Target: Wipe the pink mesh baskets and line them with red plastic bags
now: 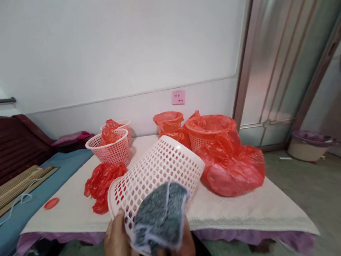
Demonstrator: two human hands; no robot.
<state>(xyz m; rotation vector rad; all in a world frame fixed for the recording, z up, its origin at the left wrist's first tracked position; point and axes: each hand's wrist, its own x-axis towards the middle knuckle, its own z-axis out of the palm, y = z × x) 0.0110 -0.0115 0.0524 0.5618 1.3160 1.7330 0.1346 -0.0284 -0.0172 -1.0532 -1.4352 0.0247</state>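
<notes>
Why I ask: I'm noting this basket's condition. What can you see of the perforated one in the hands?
The basket is pale pinkish-white, apparently plastic, with rows of holes in its side and a smooth band round its narrower end. It is tilted on its side, wide rim toward the lower left. The left hand grips that rim; the right hand holds a gray-blue cloth against the side, hiding part of it. No break shows; its inside is mostly hidden.

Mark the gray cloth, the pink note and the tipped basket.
gray cloth (162, 213): head view, middle of the cloth
pink note (179, 97): head view, center of the sheet
tipped basket (158, 161): head view, perforated side wall
</notes>
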